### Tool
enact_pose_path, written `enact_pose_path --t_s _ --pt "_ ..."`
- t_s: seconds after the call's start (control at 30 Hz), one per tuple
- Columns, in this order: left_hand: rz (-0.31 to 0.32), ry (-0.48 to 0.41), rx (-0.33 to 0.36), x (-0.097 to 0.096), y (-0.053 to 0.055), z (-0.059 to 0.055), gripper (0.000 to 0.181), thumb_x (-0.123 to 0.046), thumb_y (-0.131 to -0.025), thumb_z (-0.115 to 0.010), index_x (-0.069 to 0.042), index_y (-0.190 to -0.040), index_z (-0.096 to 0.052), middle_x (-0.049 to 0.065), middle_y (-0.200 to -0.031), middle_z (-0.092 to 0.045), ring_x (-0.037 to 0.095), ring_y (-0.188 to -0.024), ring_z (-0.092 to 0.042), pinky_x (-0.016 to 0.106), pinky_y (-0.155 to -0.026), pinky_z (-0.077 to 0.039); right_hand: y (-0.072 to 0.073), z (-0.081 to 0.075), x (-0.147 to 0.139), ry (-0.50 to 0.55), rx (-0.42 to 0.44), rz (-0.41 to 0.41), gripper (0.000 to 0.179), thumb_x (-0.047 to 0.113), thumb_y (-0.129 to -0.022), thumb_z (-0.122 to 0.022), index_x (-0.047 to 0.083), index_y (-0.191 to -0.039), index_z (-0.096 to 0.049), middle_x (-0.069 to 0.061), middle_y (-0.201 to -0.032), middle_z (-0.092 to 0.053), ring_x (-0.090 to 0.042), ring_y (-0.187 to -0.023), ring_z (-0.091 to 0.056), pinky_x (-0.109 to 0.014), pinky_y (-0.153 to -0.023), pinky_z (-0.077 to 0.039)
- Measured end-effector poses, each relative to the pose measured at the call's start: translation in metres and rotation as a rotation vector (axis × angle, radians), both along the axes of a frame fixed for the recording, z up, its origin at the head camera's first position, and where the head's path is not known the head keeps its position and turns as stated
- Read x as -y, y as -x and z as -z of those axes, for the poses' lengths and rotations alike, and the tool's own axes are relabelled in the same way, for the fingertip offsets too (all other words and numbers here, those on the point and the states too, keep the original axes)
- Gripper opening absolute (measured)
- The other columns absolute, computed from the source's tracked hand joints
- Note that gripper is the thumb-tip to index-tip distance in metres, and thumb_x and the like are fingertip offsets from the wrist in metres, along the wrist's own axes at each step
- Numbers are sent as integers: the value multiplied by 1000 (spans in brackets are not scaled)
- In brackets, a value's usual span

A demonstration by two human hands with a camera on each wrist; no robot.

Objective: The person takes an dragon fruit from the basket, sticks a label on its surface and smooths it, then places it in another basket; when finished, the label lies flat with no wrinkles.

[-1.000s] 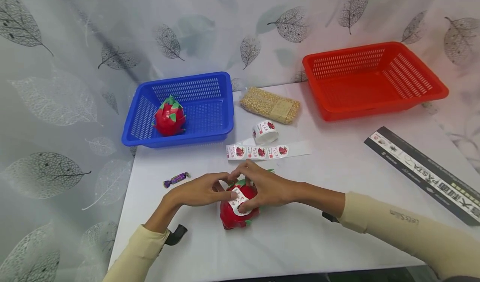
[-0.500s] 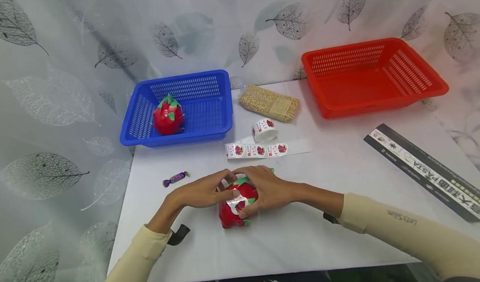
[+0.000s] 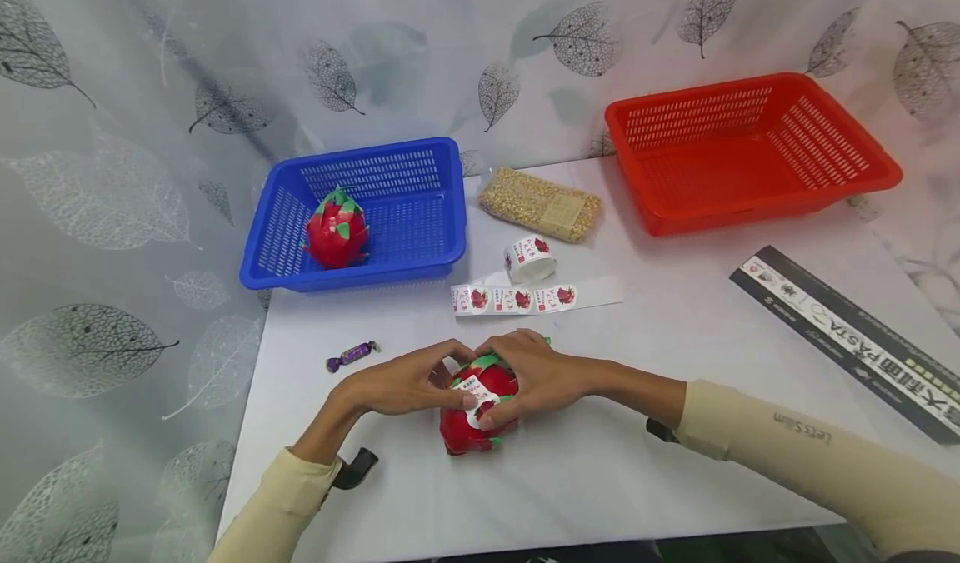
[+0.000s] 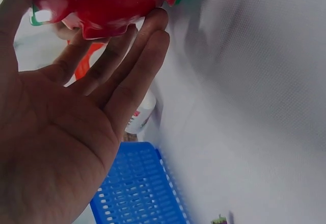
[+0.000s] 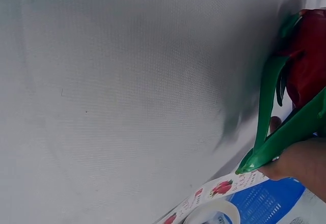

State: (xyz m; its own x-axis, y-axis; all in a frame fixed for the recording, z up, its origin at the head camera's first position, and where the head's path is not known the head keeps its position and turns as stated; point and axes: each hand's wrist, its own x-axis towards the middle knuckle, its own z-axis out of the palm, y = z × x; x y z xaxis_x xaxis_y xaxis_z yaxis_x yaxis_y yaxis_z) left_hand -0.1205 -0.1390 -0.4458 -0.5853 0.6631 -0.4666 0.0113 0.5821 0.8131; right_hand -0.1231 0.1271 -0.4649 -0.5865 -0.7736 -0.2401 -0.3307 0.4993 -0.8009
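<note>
At the left I have the blue basket [image 3: 408, 221] with one fruit [image 3: 336, 234] inside; I cannot tell if it carries a sticker. Nearer to me, the small purple candy [image 3: 352, 356] lies just beside the left hand [image 3: 408, 380]. This hand is fairly narrow: its fingers bend around the far left side of the dragon fruit [image 3: 463, 434], and its thumb rests on the white sticker [image 3: 480, 395]. The dragon fruit is on the table [image 3: 600, 480], at the middle, between the two hands. From its right side the right hand [image 3: 538, 373] holds it in a similar way, with the thumb at the lower edge of the sticker.

I judge that the step in hand is fixing this sticker. The next move, I think, calls for both thumbs to smooth it outwards, gently, because the fruit is curved and an edge could crease or rise again.

Farther right are the sticker strip [image 3: 513, 300], the roll [image 3: 531, 259], the bag of yellow grains [image 3: 540, 204], then the red basket [image 3: 742, 163] and the long box [image 3: 847, 342].

Compared with one second ago, the right hand's knuckles sit lower over the fruit. The left hand is almost in the same place, and the baskets have not been moved.
</note>
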Motion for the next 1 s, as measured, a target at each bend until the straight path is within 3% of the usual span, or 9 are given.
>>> enact_pose_path --t_s 0.2,0.37,0.63,1.0 --pt "-21 0 17 -3 -1 -3 59 -43 -95 -79 -22 -144 -54 1 -128 -65 23 -113 -65 38 -94 -60 3 -3 0 -17 6 -25 82 61 -84 -79 16 -146 -48 7 -132 -58 -17 -130 -42 -53 -116 -33" --pt "-48 2 46 -9 -3 -2 71 -47 -87 -86 -21 -143 -50 0 -128 -63 23 -114 -65 37 -91 -61 7 -4 0 -36 -1 -41 85 63 -83 -78 15 -147 -47 8 -131 -58 -15 -127 -43 -52 -117 -30" --pt "-27 15 -4 -11 -3 -4 70 -40 -88 -87 -18 -143 -49 1 -129 -63 24 -116 -63 36 -89 -61 11 -2 -1 -49 -7 -59 82 64 -80 -81 20 -142 -47 13 -123 -61 -14 -125 -45 -51 -117 -30" --pt "-20 27 -20 -11 -7 -5 69 -39 -88 -88 -17 -141 -49 -1 -125 -66 22 -113 -66 35 -88 -61 9 -1 1 -35 -31 -72 79 66 -80 -80 20 -137 -49 17 -116 -63 -12 -121 -47 -50 -114 -34"
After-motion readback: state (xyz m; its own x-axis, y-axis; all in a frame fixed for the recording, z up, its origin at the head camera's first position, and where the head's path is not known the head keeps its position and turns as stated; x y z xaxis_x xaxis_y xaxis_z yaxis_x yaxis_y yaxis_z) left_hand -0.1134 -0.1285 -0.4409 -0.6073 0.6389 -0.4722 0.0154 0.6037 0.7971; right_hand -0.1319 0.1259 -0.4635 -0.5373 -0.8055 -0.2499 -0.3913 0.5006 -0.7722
